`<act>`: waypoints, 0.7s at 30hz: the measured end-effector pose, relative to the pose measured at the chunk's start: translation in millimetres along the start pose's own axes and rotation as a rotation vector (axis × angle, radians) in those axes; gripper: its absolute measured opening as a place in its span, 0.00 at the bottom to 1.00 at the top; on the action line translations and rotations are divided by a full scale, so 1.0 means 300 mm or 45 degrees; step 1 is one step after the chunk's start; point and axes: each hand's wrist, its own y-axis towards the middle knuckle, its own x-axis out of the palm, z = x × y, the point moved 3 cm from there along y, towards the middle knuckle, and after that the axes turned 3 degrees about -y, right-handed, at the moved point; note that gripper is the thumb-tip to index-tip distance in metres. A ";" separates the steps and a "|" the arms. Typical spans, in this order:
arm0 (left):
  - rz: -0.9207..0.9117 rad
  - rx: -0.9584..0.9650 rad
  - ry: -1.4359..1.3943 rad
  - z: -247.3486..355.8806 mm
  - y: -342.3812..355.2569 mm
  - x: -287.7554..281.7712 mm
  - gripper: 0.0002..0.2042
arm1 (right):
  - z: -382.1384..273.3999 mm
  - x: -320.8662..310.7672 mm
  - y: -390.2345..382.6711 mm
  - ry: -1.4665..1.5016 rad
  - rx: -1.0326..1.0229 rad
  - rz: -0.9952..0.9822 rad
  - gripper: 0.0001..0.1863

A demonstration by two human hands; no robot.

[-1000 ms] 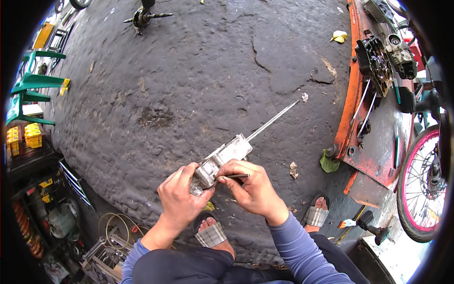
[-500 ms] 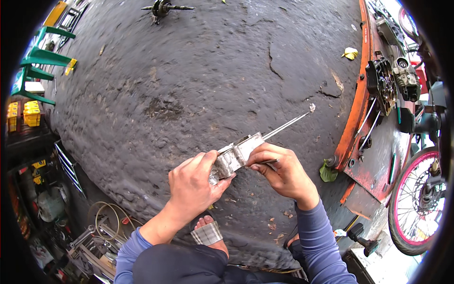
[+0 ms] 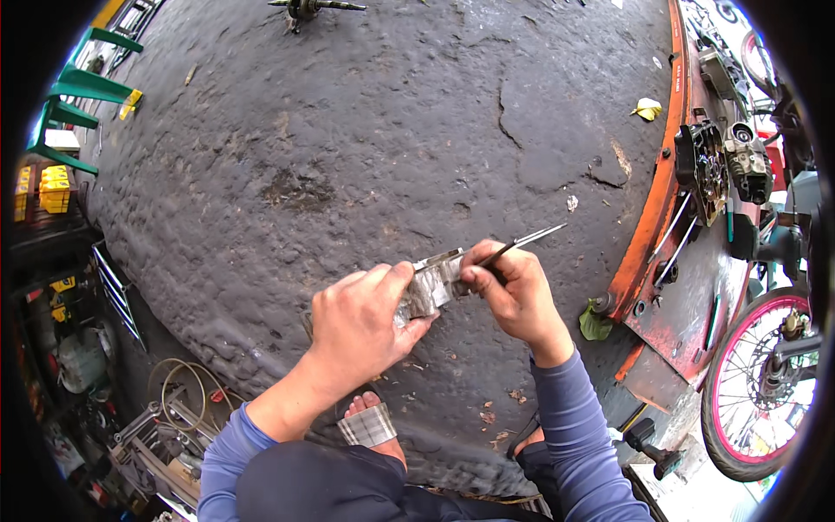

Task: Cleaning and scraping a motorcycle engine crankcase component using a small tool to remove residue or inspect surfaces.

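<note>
A silver metal engine casting [image 3: 424,289] with a ridged, blocky shape is gripped by my left hand [image 3: 355,324], the thumb below and the fingers over its near end. My right hand [image 3: 515,294] is closed at the casting's far right end. Between its thumb and fingers lies a thin dark tool [image 3: 497,256], slanting up to the right. Two slim bright metal rods [image 3: 543,233] reach out past that hand; my fingers hide where they begin. My palm covers much of the casting's left part.
An orange-edged metal platform [image 3: 644,252] at the right carries a dark engine part [image 3: 701,161] and loose rods. Beyond it stands a pink-rimmed motorcycle wheel [image 3: 761,387]. A shaft with a gear [image 3: 304,9] lies far ahead. Green chairs [image 3: 87,84] stand at the left.
My right hand has turned and shifted slightly up; the dark tool now points up and right. The bright rods show less length. My left hand keeps its grip on the casting.
</note>
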 end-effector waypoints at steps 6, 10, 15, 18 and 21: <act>0.010 0.023 -0.014 -0.014 0.016 -0.001 0.27 | 0.020 -0.022 0.005 0.095 -0.013 -0.117 0.03; 0.016 0.036 -0.017 -0.023 0.020 -0.006 0.27 | 0.047 -0.015 0.014 0.118 0.117 0.008 0.03; 0.030 0.062 -0.034 -0.044 0.028 -0.005 0.27 | 0.057 -0.009 0.025 0.260 0.040 -0.002 0.03; 0.012 0.054 -0.042 -0.055 0.030 -0.009 0.27 | 0.034 -0.006 0.014 0.135 -0.134 -0.124 0.01; 0.011 0.081 -0.054 -0.066 0.038 -0.015 0.28 | 0.038 -0.011 0.033 0.158 -0.019 -0.028 0.02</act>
